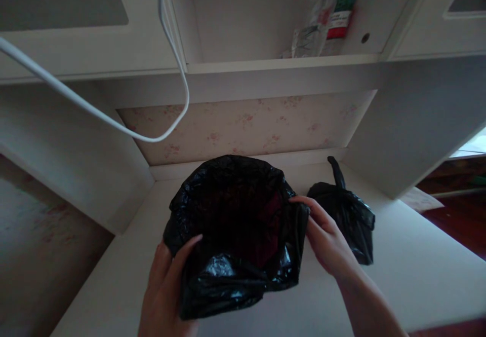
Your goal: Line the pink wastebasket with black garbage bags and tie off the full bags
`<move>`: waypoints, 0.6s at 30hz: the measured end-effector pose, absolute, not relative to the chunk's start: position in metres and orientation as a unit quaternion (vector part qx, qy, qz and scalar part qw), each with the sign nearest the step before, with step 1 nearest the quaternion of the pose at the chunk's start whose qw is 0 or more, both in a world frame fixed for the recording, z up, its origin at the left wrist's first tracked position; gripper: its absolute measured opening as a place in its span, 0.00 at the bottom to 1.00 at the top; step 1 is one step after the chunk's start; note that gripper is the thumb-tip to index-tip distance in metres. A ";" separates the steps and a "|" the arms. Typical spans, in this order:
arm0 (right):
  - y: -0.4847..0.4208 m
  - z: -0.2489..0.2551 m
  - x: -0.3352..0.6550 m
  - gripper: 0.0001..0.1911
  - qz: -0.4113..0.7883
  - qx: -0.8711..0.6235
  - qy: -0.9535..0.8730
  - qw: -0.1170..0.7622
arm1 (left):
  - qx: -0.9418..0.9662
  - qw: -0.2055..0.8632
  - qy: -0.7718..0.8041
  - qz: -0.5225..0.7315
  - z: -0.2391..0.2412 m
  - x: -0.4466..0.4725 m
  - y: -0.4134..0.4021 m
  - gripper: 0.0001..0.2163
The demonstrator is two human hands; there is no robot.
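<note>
A black trash bag (228, 281) with a wide round mouth is folded outward over a rim, lining what looks like a bin whose body is hidden. Dark red shows through inside it. My left hand (165, 281) grips the near left edge, thumb over the rim and fingers outside. On the right edge, my right hand (322, 230) pinches the plastic between thumb and fingers. A second black plastic bag (345, 215), bunched with a loop sticking up, lies on the white surface just beyond my right hand.
The white desk top (402, 271) sits below a white cabinet. An open shelf (243, 23) above holds clear plastic packaging (313, 28) and a red and green container (343, 12). A white cable (94, 109) hangs across the upper left. Side panels flank the flowered wall (243, 124).
</note>
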State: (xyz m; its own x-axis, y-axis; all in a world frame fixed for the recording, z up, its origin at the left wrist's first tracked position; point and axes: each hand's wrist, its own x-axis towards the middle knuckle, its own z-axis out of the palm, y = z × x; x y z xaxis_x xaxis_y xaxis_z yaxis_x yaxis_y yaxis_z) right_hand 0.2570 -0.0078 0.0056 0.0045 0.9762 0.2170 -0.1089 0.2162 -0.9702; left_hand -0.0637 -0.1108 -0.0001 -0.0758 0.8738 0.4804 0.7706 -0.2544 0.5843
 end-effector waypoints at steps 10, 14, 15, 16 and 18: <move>-0.051 -0.017 0.298 0.24 0.423 -0.374 -0.636 0.526 | 0.655 0.090 0.605 0.443 -0.009 -0.061 -0.114 0.23; -0.040 0.004 0.290 0.10 0.462 -0.355 -0.541 0.607 | 0.662 0.077 0.612 0.426 -0.011 -0.062 -0.112 0.21; -0.035 0.009 0.287 0.12 0.476 -0.358 -0.511 0.620 | 0.660 0.073 0.619 0.419 -0.012 -0.061 -0.111 0.21; -0.030 0.015 0.284 0.13 0.488 -0.362 -0.482 0.631 | 0.653 0.066 0.628 0.417 -0.012 -0.060 -0.112 0.20; -0.018 0.023 0.277 0.14 0.511 -0.378 -0.427 0.643 | 0.629 0.059 0.647 0.427 -0.010 -0.056 -0.113 0.17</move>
State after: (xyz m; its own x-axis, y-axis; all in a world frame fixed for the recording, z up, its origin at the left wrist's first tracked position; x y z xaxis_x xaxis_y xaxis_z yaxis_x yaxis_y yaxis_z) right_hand 0.2768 -0.0183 0.0233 0.1141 0.9801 0.1625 -0.3342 0.1919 -0.9228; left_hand -0.0562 -0.1125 -0.0100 -0.2016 0.8643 0.4607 0.7633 -0.1560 0.6269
